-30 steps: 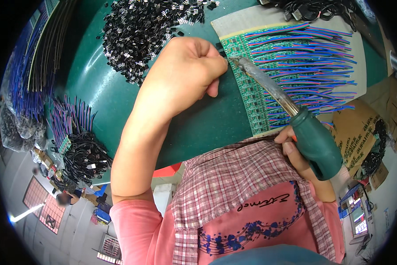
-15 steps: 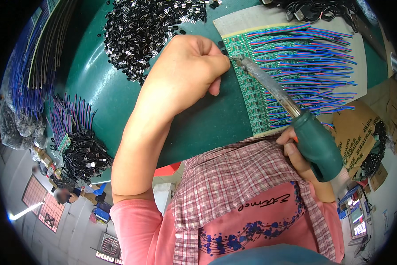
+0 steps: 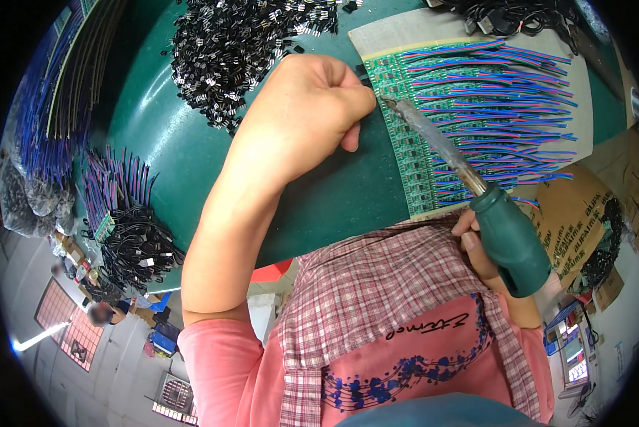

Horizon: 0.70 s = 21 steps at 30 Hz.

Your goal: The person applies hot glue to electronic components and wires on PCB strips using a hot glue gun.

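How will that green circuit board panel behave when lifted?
The green circuit board panel is probably fairly stiff, since it lies flat with a nearly straight left edge. Its slender wires would likely flop, as their far ends splay loosely.

Table [image 3: 319,213]: green, glossy
Mat [image 3: 405,32]: pale grey, under the boards [image 3: 415,153]
Connectors [image 3: 223,64]: black, heaped left of the mat
Cables [image 3: 522,20]: black, at the mat's far edge
Bundle [image 3: 136,245]: black leads, well left of the mat
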Motion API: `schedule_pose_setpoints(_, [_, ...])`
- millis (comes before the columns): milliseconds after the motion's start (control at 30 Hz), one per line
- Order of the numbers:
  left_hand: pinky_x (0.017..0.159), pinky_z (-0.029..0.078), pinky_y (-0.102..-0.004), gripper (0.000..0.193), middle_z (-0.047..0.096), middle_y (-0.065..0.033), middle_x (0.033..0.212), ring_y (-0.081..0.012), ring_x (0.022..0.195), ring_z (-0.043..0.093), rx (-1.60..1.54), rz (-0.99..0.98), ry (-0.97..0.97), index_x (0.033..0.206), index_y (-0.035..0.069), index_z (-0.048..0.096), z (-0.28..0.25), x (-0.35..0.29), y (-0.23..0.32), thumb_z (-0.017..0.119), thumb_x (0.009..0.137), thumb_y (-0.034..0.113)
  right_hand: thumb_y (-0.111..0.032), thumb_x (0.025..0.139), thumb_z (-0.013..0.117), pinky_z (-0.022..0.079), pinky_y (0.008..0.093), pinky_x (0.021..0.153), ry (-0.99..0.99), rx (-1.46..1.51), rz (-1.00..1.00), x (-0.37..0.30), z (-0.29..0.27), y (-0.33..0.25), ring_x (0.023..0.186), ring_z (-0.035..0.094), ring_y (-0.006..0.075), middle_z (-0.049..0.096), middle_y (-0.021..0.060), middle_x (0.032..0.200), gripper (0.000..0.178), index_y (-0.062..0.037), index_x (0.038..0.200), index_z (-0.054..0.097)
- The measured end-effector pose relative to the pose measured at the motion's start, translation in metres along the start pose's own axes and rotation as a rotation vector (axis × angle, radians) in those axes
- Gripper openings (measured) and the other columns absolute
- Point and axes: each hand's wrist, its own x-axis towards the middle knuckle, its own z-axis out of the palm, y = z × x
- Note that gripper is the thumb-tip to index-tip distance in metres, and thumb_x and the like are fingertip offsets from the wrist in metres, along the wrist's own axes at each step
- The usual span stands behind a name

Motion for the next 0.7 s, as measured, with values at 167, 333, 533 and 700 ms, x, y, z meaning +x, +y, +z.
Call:
schedule_pose_setpoints(167, [0.038,0.026,-0.0209,0.018,0.052,-0.0009,0.049,-0.0036,0.039,0.038,-0.004,0.003,0.002,0.066,0.006,0.057,-0.001,0.0,0.0,0.062,0.079,0.016,-0.012,0.077,0.07,0.049,0.031,0.061,-0.018,0.415,0.261,0.006,-0.015,-0.022,0.068,0.061,0.0152,0.063,0.0076,0.091,0.025,-0.0069,0.099,0.061])
schedule_pose_setpoints(333, [0.038,0.026,-0.021,0.018,0.052,-0.0009,0.049,-0.0037,0.039,0.038,0.017,0.017,0.007,0.066,0.005,0.058,-0.002,0.001,-0.003,0.062,0.08,0.016,-0.005,0.085,0.059,0.052,0.0361,0.077,0.178,0.845,0.011,0.019,-0.007,-0.021,0.082,0.063,0.0211,0.061,0.0198,0.102,0.034,-0.0046,0.117,0.046])
schedule_pose_setpoints(533, [0.04,0.03,-0.0207,0.017,0.054,-0.001,0.051,-0.0043,0.042,0.043,0.017,0.011,0.027,0.07,0.004,0.06,0.002,-0.004,-0.006,0.062,0.082,0.016,-0.014,0.083,0.063,0.048,0.0472,0.093,0.332,0.998,-0.02,0.036,-0.002,-0.02,0.11,0.056,0.0332,0.049,0.0237,0.123,0.036,-0.0056,0.114,0.047])
schedule_pose_setpoints(700, [0.045,0.036,-0.021,0.015,0.059,-0.0018,0.059,-0.0052,0.05,0.048,0.153,0.237,0.302,0.086,-0.002,0.066,-0.002,-0.012,-0.015,0.062,0.085,0.013,-0.014,0.083,0.063,0.051,0.0463,0.09,0.359,1.002,0.013,0.034,-0.003,-0.019,0.107,0.058,0.0328,0.05,0.0243,0.121,0.036,-0.002,0.113,0.047])
